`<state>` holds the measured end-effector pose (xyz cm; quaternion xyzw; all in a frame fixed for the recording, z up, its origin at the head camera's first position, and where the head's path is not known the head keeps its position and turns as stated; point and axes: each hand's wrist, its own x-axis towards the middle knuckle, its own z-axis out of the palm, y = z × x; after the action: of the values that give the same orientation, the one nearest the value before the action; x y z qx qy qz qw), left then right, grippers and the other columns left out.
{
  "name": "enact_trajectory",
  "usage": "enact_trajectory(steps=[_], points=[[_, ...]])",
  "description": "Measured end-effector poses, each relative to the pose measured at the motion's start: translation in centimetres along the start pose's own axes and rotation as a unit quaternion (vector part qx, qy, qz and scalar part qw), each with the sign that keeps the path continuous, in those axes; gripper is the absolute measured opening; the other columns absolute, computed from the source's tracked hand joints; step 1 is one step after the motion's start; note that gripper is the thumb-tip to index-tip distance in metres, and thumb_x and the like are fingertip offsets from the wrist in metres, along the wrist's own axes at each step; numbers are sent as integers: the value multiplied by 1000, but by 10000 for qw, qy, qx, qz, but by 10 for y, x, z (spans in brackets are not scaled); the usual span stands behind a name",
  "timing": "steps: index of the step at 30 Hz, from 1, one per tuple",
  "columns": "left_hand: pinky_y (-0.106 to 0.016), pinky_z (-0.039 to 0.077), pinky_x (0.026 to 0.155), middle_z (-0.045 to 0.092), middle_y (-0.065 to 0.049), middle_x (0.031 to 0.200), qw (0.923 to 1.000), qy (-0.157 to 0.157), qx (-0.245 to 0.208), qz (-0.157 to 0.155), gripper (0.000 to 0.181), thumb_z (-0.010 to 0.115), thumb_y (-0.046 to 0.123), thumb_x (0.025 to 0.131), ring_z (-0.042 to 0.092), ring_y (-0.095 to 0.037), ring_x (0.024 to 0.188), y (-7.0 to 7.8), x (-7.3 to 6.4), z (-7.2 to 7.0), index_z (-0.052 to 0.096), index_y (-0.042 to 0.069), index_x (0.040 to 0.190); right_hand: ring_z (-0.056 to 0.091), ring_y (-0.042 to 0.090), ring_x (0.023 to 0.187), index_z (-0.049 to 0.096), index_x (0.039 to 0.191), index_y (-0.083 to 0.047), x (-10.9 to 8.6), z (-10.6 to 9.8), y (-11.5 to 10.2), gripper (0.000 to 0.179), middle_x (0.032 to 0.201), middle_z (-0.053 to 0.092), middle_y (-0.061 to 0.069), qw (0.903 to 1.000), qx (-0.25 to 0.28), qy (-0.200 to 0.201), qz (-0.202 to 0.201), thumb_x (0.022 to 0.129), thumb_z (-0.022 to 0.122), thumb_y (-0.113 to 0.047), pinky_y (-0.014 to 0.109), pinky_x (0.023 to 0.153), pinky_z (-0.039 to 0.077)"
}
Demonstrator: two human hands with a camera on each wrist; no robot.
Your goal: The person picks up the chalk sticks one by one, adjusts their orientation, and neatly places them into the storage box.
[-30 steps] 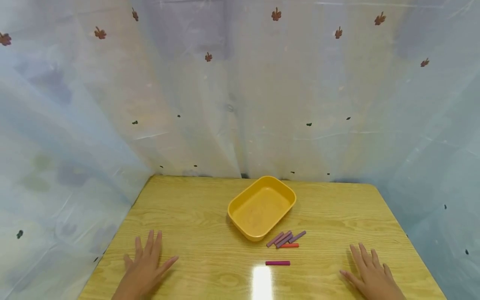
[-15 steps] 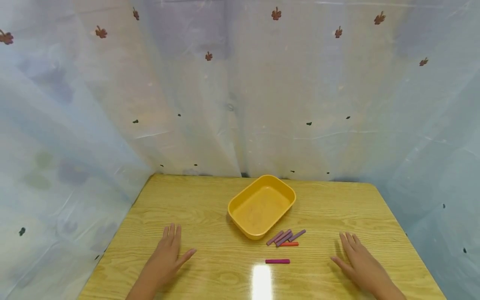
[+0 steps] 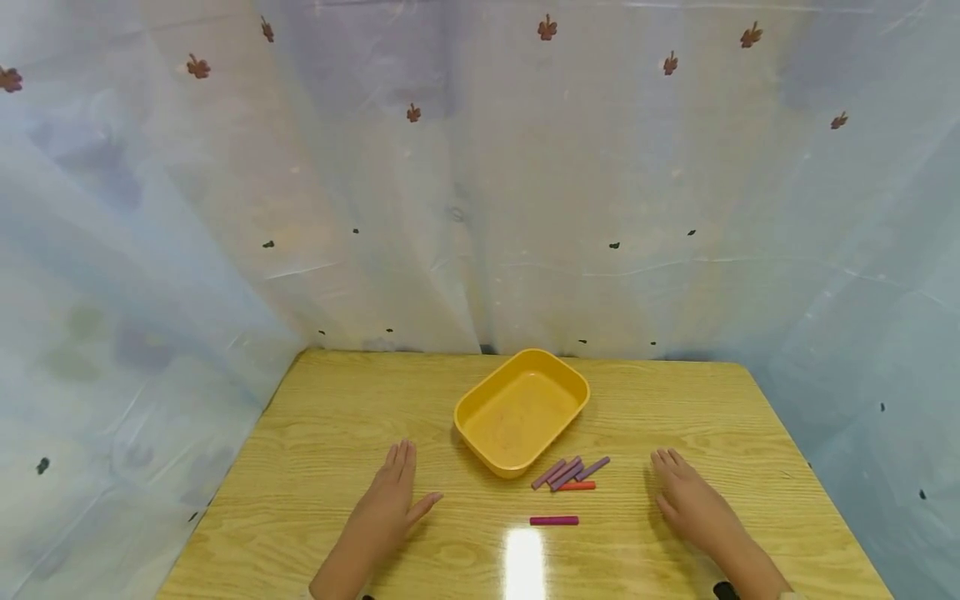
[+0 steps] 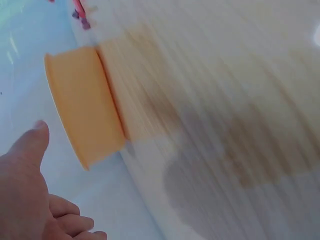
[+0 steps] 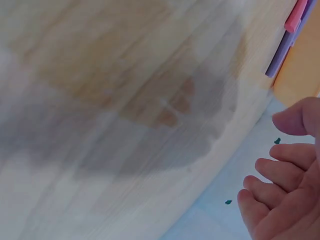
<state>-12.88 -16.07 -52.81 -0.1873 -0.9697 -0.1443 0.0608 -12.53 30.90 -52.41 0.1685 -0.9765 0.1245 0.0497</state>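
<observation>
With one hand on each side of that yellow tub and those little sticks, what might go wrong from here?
The purple sticks lie bunched beside the red stick, so grabbing one might scatter others.

The yellow tub sits close to that bunch; a careless nudge from either the left hand or right hand could shove it into them.

The magenta stick lies apart and might be overlooked.

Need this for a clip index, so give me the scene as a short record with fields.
Surface: wood-grain table
Backdrop: pale sheet with small leaf shapes
Container: yellow tray, set at an angle
Group: four purplish sticks and one red stick, close together near the tray
Apart: one magenta stick, nearer the camera than the group
Left grip: thumb spread, holding nothing, left of the tray
Right grip: holding nothing, right of the sticks
</observation>
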Motion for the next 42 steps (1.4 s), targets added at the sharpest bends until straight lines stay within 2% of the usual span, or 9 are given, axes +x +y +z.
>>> enact_trajectory(steps=[3, 9, 12, 18, 23, 29, 34, 38, 42], points=[[-50, 34, 100, 24, -29, 145, 9989, 328, 219, 253, 87, 47, 55, 91, 24, -40, 133, 14, 9, 4, 24, -11, 141, 35, 46, 126, 43, 132, 12, 8, -1, -2, 51, 135, 42, 29, 9999, -49, -42, -91, 88, 59, -7, 56, 99, 33], [-50, 35, 99, 24, -30, 144, 9983, 536, 135, 174, 96, 50, 61, 86, 24, -42, 133, 45, 22, 6, 25, -13, 140, 35, 44, 126, 43, 133, 11, 23, 0, -4, 52, 136, 41, 28, 9998, -18, -24, -200, 88, 61, -9, 55, 98, 35], [-50, 34, 100, 22, -29, 145, 9989, 467, 70, 54, 98, 50, 63, 84, 22, -40, 134, 58, 26, 6, 24, -13, 141, 36, 44, 126, 44, 132, 11, 29, 2, -6, 54, 135, 42, 28, 9997, 21, 28, -230, 86, 64, -10, 55, 97, 36], [-50, 31, 103, 17, -26, 148, 9992, 100, -57, -374, 104, 45, 70, 82, 18, -39, 136, 81, 36, 9, 18, -8, 144, 36, 41, 127, 43, 133, 10, 41, 7, -10, 55, 136, 42, 27, 9996, -154, 19, -240, 88, 63, -16, 53, 99, 35], [-51, 34, 101, 19, -28, 148, 9992, 171, 46, -352, 107, 44, 74, 79, 17, -41, 136, 97, 44, 13, 20, -8, 144, 36, 42, 127, 41, 134, 10, 59, 6, -12, 57, 137, 40, 28, 9993, 30, 78, -371, 89, 64, -16, 53, 99, 35], [-52, 31, 102, 16, -28, 148, 9977, 181, 71, -647, 108, 43, 75, 79, 13, -43, 136, 107, 52, 20, 20, -7, 144, 38, 41, 125, 39, 136, 10, 81, 7, -14, 64, 138, 38, 28, 9984, 90, 127, -539, 85, 68, -15, 51, 97, 38], [-53, 28, 104, 13, -29, 149, 9951, 80, -71, -986, 107, 43, 75, 79, 10, -43, 137, 108, 56, 27, 19, -7, 145, 40, 40, 125, 36, 138, 7, 94, 12, -17, 63, 140, 36, 26, 9986, 270, 138, -426, 88, 65, -17, 51, 96, 39], [-54, 26, 105, 10, -29, 149, 9928, 10, -198, -1183, 107, 41, 75, 80, 8, -43, 137, 109, 58, 30, 18, -6, 145, 35, 39, 128, 34, 140, 6, 103, 19, -20, 60, 143, 33, 26, 9983, 484, 89, -323, 92, 60, -20, 51, 99, 36], [-53, 25, 105, 8, -30, 149, 9905, 94, -250, -1350, 104, 39, 73, 82, 8, -42, 137, 110, 61, 30, 18, -8, 144, 29, 38, 132, 31, 142, 6, 110, 26, -22, 60, 144, 30, 25, 9976, 631, 113, -244, 95, 56, -23, 51, 103, 30]])
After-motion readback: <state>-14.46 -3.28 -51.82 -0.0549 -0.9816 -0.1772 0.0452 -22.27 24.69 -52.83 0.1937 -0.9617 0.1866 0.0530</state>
